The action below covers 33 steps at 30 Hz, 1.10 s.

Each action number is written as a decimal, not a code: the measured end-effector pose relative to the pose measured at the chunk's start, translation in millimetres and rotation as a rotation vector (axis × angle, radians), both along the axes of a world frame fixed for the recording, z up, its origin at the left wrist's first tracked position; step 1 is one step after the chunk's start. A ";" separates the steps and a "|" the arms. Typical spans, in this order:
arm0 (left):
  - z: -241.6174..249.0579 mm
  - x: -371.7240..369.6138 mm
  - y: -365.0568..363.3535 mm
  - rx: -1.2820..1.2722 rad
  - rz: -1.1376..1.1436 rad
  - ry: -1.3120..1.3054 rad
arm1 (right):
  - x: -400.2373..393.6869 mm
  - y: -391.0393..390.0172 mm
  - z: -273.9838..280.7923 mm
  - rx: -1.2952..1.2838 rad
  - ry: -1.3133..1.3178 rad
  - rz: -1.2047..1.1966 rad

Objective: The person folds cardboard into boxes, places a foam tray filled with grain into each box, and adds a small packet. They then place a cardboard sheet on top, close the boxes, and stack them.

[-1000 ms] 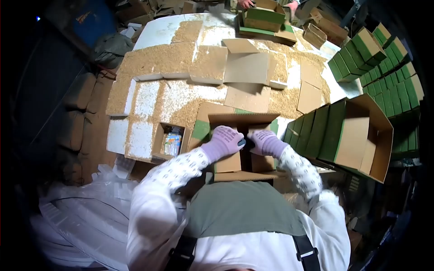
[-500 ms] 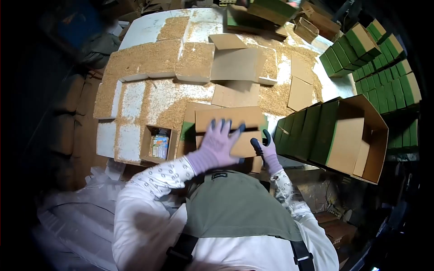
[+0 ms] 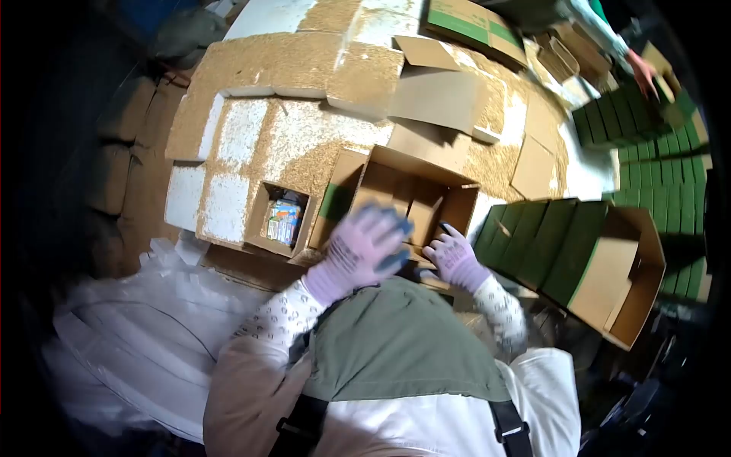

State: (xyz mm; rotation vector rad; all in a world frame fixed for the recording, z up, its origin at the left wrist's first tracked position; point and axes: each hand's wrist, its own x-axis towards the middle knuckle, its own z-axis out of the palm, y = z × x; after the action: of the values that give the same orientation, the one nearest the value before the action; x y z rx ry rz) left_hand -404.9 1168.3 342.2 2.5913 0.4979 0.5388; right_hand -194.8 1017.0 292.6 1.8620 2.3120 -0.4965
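An open cardboard box (image 3: 415,186) stands upright in front of me, its inside showing. My left hand (image 3: 365,244), in a pink glove with dark fingertips, is over its near left corner, fingers spread and somewhat blurred, with nothing seen in them. At the box's near right side is my right hand (image 3: 454,257), gloved the same way, its forefinger stretched out and its other fingers partly bent. Whether it grips the box edge is unclear. Left of the box lies a flat cardboard piece with a green band (image 3: 335,199), beside a small box (image 3: 259,221) holding colourful packets (image 3: 284,221).
Sawdust-like crumbs cover the white-topped table (image 3: 266,145). Green-sided boxes (image 3: 533,236) stand in a row at right, with more stacked behind (image 3: 662,183). Another person's gloved hand (image 3: 643,72) touches boxes at the upper right. Clear plastic wrap (image 3: 137,320) lies at lower left.
The box before me showed closed flaps and now shows its open inside. My left hand has lifted off the flaps to the near left corner. Another person's arm has appeared at upper right.
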 end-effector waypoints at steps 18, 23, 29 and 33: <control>-247.1 -291.0 439.6 -0.498 1.717 -0.110 | 22.8 -10.2 -84.0 0.456 0.227 -1.386; -259.1 -280.1 426.7 -0.959 1.239 -1.323 | 18.7 -2.6 -73.3 0.410 0.280 -1.458; -246.8 -283.5 450.1 -1.304 1.133 -1.456 | 28.8 -14.9 -88.1 0.423 0.221 -1.397; -184.8 -250.1 345.7 -1.753 0.508 -1.445 | 21.6 -5.6 -79.5 0.454 0.370 -1.398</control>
State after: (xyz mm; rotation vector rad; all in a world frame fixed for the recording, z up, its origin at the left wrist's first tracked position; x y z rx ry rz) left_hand -655.0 1514.1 157.4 0.1506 0.5737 1.1410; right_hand -173.2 1011.4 213.1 3.6584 0.8351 -0.4256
